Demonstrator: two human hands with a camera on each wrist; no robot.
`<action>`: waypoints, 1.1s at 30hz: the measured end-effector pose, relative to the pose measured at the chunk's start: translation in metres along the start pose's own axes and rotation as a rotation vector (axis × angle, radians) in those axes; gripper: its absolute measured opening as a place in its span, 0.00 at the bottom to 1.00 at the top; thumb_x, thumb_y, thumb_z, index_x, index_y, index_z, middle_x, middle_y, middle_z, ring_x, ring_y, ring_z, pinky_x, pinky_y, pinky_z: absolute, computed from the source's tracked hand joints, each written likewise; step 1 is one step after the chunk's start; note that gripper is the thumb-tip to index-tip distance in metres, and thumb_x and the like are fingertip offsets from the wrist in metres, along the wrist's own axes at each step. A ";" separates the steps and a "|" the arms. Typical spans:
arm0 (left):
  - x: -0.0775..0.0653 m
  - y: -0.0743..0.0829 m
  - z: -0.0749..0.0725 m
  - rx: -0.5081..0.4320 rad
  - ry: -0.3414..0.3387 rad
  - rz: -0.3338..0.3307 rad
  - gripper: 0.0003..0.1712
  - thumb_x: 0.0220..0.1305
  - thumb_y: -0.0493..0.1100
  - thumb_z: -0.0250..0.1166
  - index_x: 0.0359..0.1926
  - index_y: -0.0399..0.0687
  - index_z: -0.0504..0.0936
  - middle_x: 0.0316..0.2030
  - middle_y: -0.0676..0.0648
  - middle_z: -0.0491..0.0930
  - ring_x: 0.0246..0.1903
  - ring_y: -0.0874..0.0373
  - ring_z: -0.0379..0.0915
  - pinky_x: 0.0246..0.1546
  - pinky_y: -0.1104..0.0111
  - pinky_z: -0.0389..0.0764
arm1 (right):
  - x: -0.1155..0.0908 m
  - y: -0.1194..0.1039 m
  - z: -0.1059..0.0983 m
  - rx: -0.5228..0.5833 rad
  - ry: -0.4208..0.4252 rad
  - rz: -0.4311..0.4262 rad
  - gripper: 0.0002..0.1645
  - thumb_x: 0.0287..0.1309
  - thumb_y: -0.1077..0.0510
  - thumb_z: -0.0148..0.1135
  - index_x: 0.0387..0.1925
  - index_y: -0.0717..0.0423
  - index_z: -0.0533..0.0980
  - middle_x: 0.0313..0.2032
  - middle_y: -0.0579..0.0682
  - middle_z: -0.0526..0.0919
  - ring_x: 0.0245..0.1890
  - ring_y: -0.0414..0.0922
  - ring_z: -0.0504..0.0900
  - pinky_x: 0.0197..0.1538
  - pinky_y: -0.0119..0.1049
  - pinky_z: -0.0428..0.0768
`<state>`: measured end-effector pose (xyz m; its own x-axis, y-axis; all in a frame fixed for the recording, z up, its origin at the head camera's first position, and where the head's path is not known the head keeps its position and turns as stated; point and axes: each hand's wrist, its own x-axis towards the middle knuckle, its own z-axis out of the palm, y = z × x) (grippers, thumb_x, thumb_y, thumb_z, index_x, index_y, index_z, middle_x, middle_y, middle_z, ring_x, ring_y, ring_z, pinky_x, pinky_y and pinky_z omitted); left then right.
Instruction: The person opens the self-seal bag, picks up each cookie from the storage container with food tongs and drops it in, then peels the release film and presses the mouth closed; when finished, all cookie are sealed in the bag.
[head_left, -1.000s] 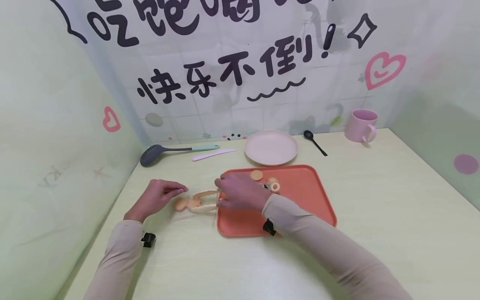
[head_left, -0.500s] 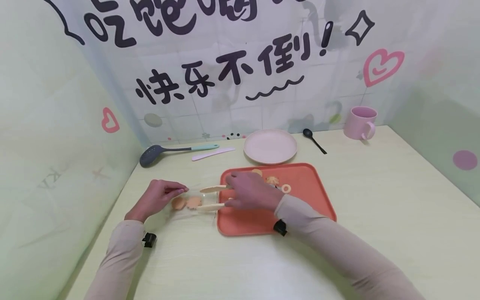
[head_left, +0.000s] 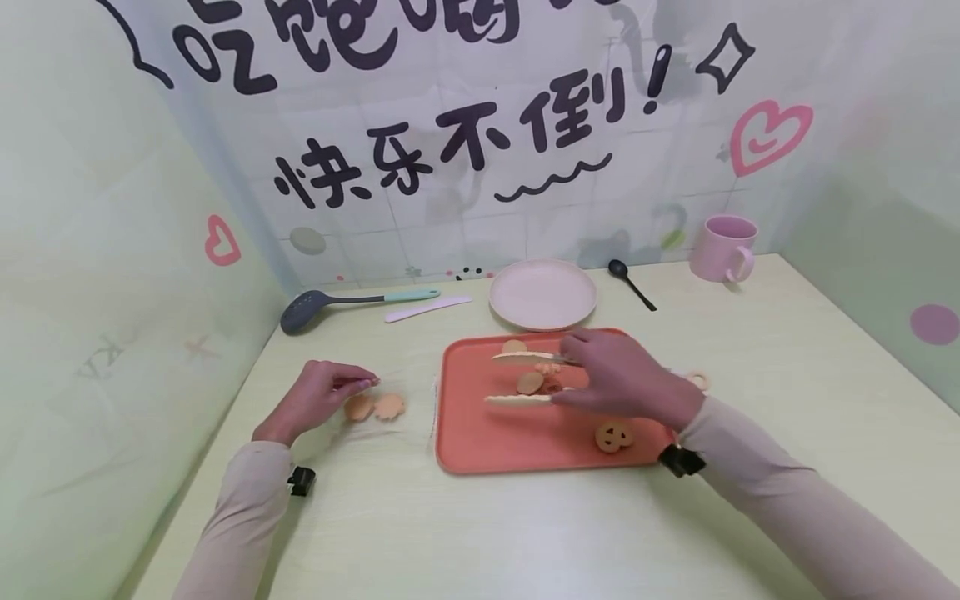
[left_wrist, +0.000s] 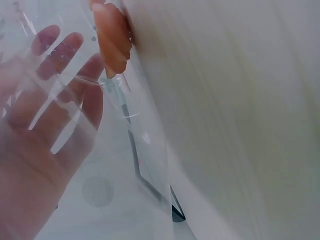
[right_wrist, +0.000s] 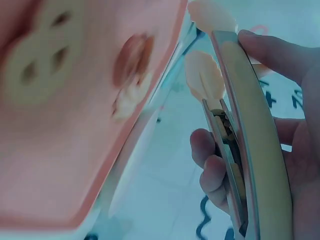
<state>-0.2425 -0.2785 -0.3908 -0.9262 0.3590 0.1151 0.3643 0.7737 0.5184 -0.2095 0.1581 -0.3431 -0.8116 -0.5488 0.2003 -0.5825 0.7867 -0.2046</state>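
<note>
At the left, my left hand (head_left: 318, 398) pinches the edge of a clear plastic bag (head_left: 412, 396). Two cookies lie in it: a round one (head_left: 360, 407) and a scalloped one (head_left: 389, 407). Through the film, the left wrist view shows the fingers and an orange-brown cookie (left_wrist: 113, 40). My right hand (head_left: 622, 375) grips a pair of tongs (right_wrist: 255, 135) above the orange tray (head_left: 495, 446). The cream tips of the tongs are spread, with nothing pinched between them. On the tray are a three-holed cookie (head_left: 614, 436), a round cookie (head_left: 530, 382) and other small cookies.
Behind the tray stands a pink plate (head_left: 542, 293). A slotted spoon (head_left: 303, 310) and a pink knife (head_left: 427, 309) lie at the back left. A black spoon (head_left: 632, 285) and a pink mug (head_left: 723, 248) are at the back right.
My right hand has moved the tongs rightward, away from the bag and over the tray. The scalloped cookie stays behind in the bag, and the tongs have spread. The left hand has hardly moved.
</note>
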 end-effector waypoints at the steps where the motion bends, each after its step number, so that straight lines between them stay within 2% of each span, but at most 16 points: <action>1: 0.000 0.000 0.000 0.003 0.002 0.002 0.11 0.68 0.37 0.65 0.48 0.45 0.89 0.43 0.46 0.90 0.45 0.51 0.88 0.46 0.61 0.87 | -0.006 0.005 -0.001 -0.009 0.009 0.009 0.24 0.49 0.40 0.76 0.37 0.51 0.77 0.34 0.45 0.80 0.29 0.37 0.74 0.31 0.32 0.75; 7: -0.001 0.001 -0.001 -0.002 -0.001 0.017 0.11 0.67 0.35 0.66 0.48 0.44 0.89 0.44 0.45 0.90 0.45 0.50 0.88 0.46 0.59 0.87 | -0.037 0.026 -0.007 0.007 0.005 0.066 0.25 0.48 0.42 0.77 0.37 0.53 0.77 0.33 0.46 0.81 0.28 0.36 0.73 0.32 0.32 0.74; 12: -0.002 0.002 -0.005 0.003 -0.004 0.010 0.11 0.68 0.36 0.65 0.48 0.44 0.89 0.44 0.45 0.90 0.46 0.50 0.87 0.48 0.58 0.87 | -0.047 0.034 -0.006 0.027 0.008 0.088 0.26 0.50 0.40 0.76 0.36 0.54 0.76 0.29 0.46 0.78 0.26 0.37 0.68 0.30 0.31 0.69; 16: -0.002 0.002 -0.007 0.009 -0.001 -0.002 0.11 0.68 0.36 0.65 0.49 0.45 0.89 0.44 0.45 0.90 0.47 0.50 0.87 0.48 0.58 0.87 | -0.041 0.033 -0.004 0.025 0.023 0.057 0.26 0.51 0.39 0.74 0.36 0.54 0.76 0.28 0.45 0.77 0.25 0.37 0.67 0.29 0.31 0.67; 20: -0.001 0.001 -0.007 0.011 -0.006 -0.006 0.11 0.68 0.37 0.65 0.49 0.45 0.88 0.45 0.46 0.90 0.47 0.51 0.87 0.48 0.58 0.87 | -0.029 0.029 -0.001 -0.005 0.014 0.045 0.24 0.52 0.42 0.74 0.35 0.54 0.74 0.28 0.47 0.77 0.24 0.37 0.67 0.28 0.31 0.68; 27: -0.002 -0.001 -0.007 0.007 -0.003 0.001 0.11 0.68 0.36 0.65 0.49 0.44 0.88 0.45 0.44 0.90 0.46 0.49 0.88 0.48 0.58 0.87 | -0.014 0.021 -0.004 -0.013 -0.059 0.070 0.21 0.53 0.44 0.73 0.31 0.55 0.75 0.26 0.46 0.76 0.23 0.39 0.69 0.26 0.32 0.68; 33: -0.002 -0.001 -0.006 -0.004 0.000 -0.009 0.12 0.69 0.37 0.65 0.50 0.45 0.88 0.45 0.46 0.90 0.47 0.50 0.87 0.49 0.57 0.86 | -0.006 0.021 -0.007 -0.021 -0.102 0.091 0.20 0.53 0.45 0.73 0.27 0.54 0.74 0.21 0.44 0.71 0.22 0.40 0.67 0.25 0.32 0.64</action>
<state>-0.2414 -0.2830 -0.3860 -0.9293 0.3524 0.1104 0.3559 0.7748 0.5225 -0.2165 0.1801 -0.3422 -0.8622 -0.4996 0.0834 -0.5057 0.8399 -0.1971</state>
